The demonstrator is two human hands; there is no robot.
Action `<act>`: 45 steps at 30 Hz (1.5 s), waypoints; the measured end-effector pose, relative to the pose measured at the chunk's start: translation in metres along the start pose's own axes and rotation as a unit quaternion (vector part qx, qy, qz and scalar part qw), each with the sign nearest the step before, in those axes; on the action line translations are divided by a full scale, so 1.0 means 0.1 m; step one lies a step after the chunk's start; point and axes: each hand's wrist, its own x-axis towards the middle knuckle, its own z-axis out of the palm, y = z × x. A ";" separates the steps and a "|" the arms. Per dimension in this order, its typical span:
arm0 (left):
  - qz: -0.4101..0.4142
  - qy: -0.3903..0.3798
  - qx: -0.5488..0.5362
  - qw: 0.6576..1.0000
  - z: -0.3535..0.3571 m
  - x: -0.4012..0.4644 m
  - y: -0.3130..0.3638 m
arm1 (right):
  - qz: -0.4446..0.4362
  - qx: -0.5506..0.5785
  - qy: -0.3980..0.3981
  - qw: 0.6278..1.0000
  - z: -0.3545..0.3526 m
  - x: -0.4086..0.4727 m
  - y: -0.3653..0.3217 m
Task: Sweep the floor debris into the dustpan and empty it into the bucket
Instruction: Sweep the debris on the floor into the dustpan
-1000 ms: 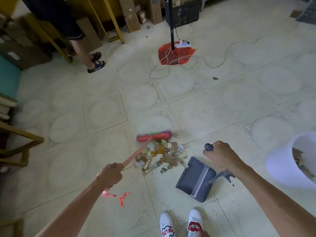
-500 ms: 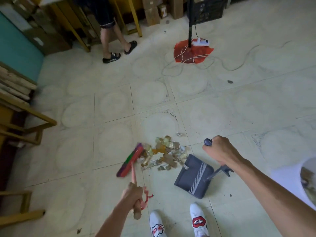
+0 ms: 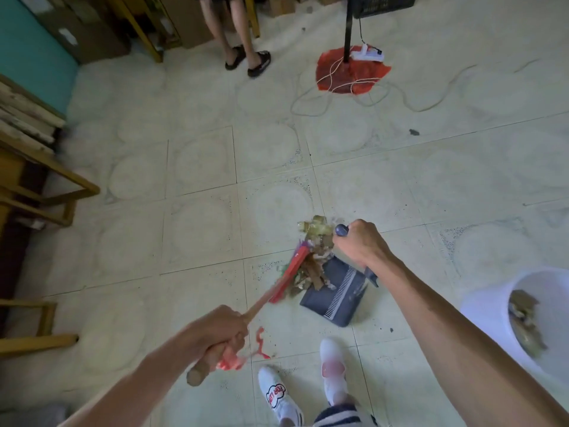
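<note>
My left hand (image 3: 220, 331) grips the wooden handle of a red broom (image 3: 291, 272), whose head presses against the left side of a pile of brown and gold debris (image 3: 314, 251). The debris lies at the mouth of a dark grey dustpan (image 3: 334, 292) on the tiled floor, and part of it rests on the pan. My right hand (image 3: 358, 241) holds the top of the dustpan's upright handle. A white bucket (image 3: 492, 306) stands at the right edge with some debris inside.
Another person's legs in black sandals (image 3: 248, 61) stand at the far side. A black stand on a red base (image 3: 352, 72) with a power strip and trailing white cables sits at the back right. Wooden furniture (image 3: 37, 180) lines the left. My white shoes (image 3: 308, 386) are below.
The broom has swept rightward, pushing the debris pile against and partly onto the dustpan. My view has shifted so the bucket shows more at the right.
</note>
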 end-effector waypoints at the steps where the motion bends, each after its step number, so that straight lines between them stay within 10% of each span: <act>1: -0.002 -0.017 -0.008 1.000 -0.05 -0.04 -0.02 | 0.001 0.004 -0.004 1.000 0.00 -0.01 0.01; 8: -0.006 -0.059 -0.043 0.997 -0.49 -0.37 -0.22 | 0.007 0.007 -0.016 1.000 -0.01 -0.09 0.09; 22: 0.205 0.207 0.291 0.911 0.10 0.93 1.17 | 0.061 0.030 0.088 0.994 -0.05 -0.12 0.37; 31: 0.141 0.118 0.406 0.895 -0.04 1.23 0.93 | 0.054 0.050 0.118 0.990 -0.14 -0.16 0.62; 37: -0.007 -0.087 0.123 0.989 -0.41 0.78 0.47 | 0.053 0.082 0.052 0.994 -0.15 -0.19 0.48; 42: -0.029 -0.231 -0.157 0.960 -0.37 0.48 0.02 | 0.062 0.083 0.050 0.993 -0.14 -0.22 0.44; 45: 0.002 -0.149 -0.117 0.982 -0.57 0.31 -0.11 | 0.067 0.080 0.031 0.994 -0.14 -0.25 0.43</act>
